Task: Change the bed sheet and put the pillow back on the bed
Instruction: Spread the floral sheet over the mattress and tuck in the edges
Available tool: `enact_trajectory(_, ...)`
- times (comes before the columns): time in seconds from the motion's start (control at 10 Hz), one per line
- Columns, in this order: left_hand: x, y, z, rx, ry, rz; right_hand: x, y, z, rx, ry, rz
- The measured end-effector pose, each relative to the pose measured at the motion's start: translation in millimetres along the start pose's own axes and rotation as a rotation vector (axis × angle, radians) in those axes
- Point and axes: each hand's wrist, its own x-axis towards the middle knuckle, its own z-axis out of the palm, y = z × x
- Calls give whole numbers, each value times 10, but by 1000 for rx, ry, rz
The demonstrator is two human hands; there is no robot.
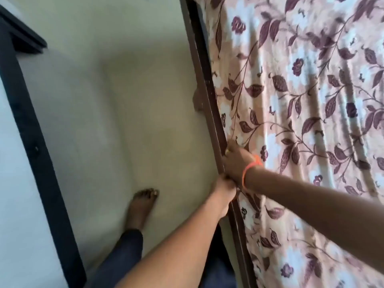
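- Floral bed sheet (301,100) is lying over the bed, edge meeting the dark bed frame (204,84).
- Your right hand (236,163) is pressing the sheet edge at the frame; grip: can't tell.
- Your left hand (223,189), just below on the frame's floor side, is curling fingers into the sheet edge.

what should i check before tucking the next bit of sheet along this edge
1. Both hands at the edge: ok, left hand and right hand sit where the floral sheet meets the brown bed frame.
2. Sheet actually gripped: cannot tell, the fingertips are hidden.
3. Sheet smooth: not ok, long wrinkles run across it.
4. Footing: ok, the bare foot is flat on the floor.
5. Pillow nearby: cannot tell, none in view.
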Motion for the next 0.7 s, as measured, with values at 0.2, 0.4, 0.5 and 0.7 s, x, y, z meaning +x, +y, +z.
enact_trajectory(0.2,-100,61,296,-64,69,-17,51,274,-105,-63,-27,-157)
enact_trajectory(0.4,23,104,311,220,244,-93,189,295,-28,96,16,-171)
enact_trajectory(0.5,-15,305,246,400,76,-53,150,394,-33,326,100,-168)
enact_trajectory(0.7,-179,1133,-64,344,426,105,-4,1126,-470,362,333,-36)
